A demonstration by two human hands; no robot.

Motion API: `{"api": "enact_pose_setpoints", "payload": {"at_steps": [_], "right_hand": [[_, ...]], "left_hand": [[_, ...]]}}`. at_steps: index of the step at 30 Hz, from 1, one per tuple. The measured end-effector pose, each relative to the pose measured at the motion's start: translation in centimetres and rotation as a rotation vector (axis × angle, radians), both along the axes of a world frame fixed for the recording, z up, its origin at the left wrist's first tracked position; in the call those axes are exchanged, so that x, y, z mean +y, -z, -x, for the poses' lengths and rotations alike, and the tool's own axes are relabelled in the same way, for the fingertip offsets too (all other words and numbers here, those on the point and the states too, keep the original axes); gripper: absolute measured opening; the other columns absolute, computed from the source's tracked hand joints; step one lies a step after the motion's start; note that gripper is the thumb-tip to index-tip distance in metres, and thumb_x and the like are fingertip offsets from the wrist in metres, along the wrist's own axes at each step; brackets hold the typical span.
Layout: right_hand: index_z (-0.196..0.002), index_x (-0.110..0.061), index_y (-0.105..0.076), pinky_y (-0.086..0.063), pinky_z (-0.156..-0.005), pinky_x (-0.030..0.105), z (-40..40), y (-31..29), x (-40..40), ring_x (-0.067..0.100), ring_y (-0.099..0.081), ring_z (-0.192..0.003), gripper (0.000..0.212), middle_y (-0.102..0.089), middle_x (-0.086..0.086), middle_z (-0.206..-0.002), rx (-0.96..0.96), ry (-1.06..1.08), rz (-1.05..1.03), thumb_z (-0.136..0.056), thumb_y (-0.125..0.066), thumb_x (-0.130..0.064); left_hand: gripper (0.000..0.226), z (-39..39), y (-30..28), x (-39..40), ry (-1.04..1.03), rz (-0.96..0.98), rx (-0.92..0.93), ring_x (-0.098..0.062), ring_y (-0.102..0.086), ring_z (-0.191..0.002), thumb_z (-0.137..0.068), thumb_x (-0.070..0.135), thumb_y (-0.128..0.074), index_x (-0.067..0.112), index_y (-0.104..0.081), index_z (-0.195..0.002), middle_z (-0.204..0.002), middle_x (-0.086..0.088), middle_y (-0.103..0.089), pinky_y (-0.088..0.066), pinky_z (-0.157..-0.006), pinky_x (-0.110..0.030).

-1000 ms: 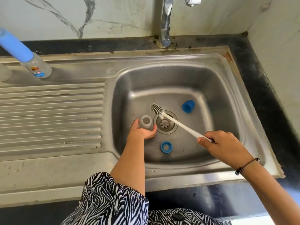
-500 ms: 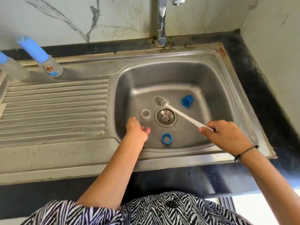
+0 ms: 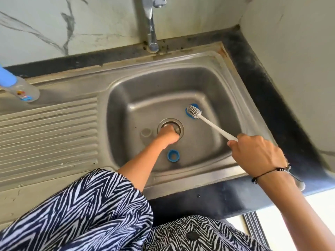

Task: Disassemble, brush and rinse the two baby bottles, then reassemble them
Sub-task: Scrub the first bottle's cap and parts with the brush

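The sink basin [image 3: 208,84] sits right of the ribbed drainboard [image 3: 49,131], both set in the tabletop [image 3: 262,98], with the tap [image 3: 150,29] at the basin's twelve o'clock edge. The drain [image 3: 178,127] lies mid-basin. At its nine o'clock, just beside it, lies a clear ring [image 3: 146,132]; at six o'clock, a screw collar [image 3: 173,155]; at two o'clock, a cap [image 3: 188,115] under the head of the bottle brush [image 3: 194,111]. A capped bottle [image 3: 20,89] lies behind the drainboard, at the far left.
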State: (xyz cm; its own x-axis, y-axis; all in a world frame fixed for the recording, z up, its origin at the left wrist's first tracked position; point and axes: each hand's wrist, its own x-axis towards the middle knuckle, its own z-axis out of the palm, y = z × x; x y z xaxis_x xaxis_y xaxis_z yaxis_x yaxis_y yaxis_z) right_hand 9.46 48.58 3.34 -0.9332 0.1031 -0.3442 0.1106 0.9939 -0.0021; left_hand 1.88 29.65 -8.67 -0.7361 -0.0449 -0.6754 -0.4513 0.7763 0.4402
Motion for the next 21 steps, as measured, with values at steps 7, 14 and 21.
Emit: {"api": "enact_pose_setpoints", "payload": {"at_steps": [7, 14, 21], "right_hand": [[-0.100, -0.015, -0.056, -0.038, -0.067, 0.034, 1.4, 0.8, 0.0, 0.034, -0.060, -0.094, 0.038, -0.061, 0.009, -0.099, -0.069, -0.039, -0.042, -0.099, -0.030, -0.042], [-0.099, -0.016, -0.056, -0.039, -0.067, 0.033, 3.0, 1.1, -0.4, 0.033, -0.060, -0.091, 0.038, -0.056, 0.007, -0.088, -0.083, -0.082, -0.033, -0.099, -0.030, -0.044], [-0.102, -0.017, -0.056, -0.039, -0.067, 0.033, 2.9, 1.4, 0.0, 0.031, -0.061, -0.092, 0.039, -0.060, 0.005, -0.092, -0.106, -0.092, -0.045, -0.099, -0.029, -0.045]], "left_hand": [[0.094, -1.1, 4.6, -0.2, 0.126, 0.222, -0.118, -0.033, -0.046, -0.125, -0.076, 0.044, -0.075, 0.004, -0.024, -0.143, -0.138, -0.019, -0.042, -0.041, -0.101, -0.034], [0.109, -1.3, 6.5, 0.8, 0.268, 0.269, -0.191, -0.036, -0.037, -0.130, -0.070, 0.046, -0.078, 0.005, -0.012, -0.146, -0.143, -0.020, -0.027, -0.035, -0.105, -0.038], [0.086, -2.0, 7.8, 1.8, 0.227, 0.248, -0.181, -0.036, -0.043, -0.127, -0.075, 0.028, -0.078, 0.009, -0.025, -0.140, -0.141, -0.018, -0.031, -0.041, -0.100, -0.039]]}}
